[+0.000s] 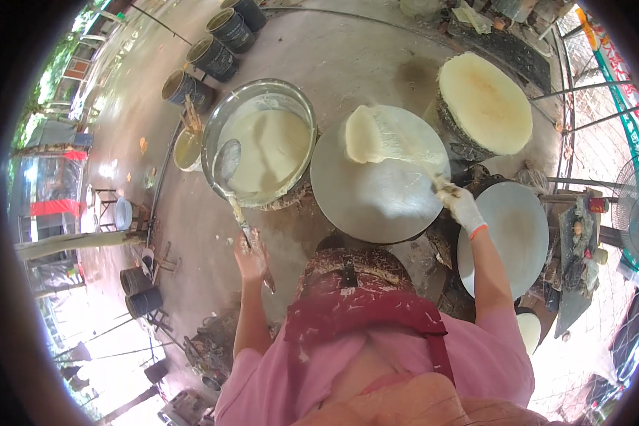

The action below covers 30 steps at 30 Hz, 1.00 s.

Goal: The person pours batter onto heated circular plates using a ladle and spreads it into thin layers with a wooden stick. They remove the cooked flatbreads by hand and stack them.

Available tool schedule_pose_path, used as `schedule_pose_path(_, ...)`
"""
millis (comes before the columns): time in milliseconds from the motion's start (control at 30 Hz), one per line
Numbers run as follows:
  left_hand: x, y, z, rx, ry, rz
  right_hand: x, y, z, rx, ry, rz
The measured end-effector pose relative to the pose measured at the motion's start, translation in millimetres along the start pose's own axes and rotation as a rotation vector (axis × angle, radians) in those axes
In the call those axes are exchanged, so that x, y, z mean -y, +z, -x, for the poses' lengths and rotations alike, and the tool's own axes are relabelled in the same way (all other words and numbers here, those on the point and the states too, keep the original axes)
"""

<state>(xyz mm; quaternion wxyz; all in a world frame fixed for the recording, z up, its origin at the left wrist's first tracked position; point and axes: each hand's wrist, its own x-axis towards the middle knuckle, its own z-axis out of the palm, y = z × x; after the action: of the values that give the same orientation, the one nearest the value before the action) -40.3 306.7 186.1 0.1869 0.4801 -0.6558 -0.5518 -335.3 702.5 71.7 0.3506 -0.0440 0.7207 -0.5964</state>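
My bare left hand (pixel 253 258) grips the batter-smeared handle of a metal ladle (pixel 228 160). The ladle's bowl sits inside a wide metal basin (pixel 313 114), against its left side, by the pale batter (pixel 266 149). To the right is a round flat griddle (pixel 373 194) with a thick patch of batter (pixel 363 136) and a thin streaky film trailing rightward. My right hand (pixel 460 205), in a white glove, is closed around a batter-coated handle (pixel 437 181) at the griddle's right edge. The working end of that tool is hard to make out.
A second griddle (pixel 503 234) lies under my right forearm. Farther right, a third one bears a round pale flatbread (pixel 487 101). Behind the basin stand several black buckets (pixel 213 58) and a small pail (pixel 187 149) holding sticks. A fan (pixel 636 213) stands at the right rim.
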Motion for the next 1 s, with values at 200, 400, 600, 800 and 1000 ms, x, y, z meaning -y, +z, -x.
schedule_pose_path(200, 43, -4, 1, 0.028, -0.058, 0.017, 2, 23, 2, 0.277, 0.078, 0.026)
schedule_pose_path(400, 49, 2, 4, 0.072, -0.048, -0.088, 8, -11, -35, 0.264, 0.025, -0.095)
schedule_pose_path(600, 62, -9, 25, 0.040, -0.134, -0.182, 40, 5, 5, 0.372, 0.124, 0.137)
schedule_pose_path(800, 75, 9, -36, 0.081, 0.116, -0.432, 42, -6, -35, 0.376, -0.007, 0.178)
schedule_pose_path(1000, 22, 66, -56, 0.118, 0.427, -0.789, 25, -18, 5, 0.427, 0.111, 0.111)
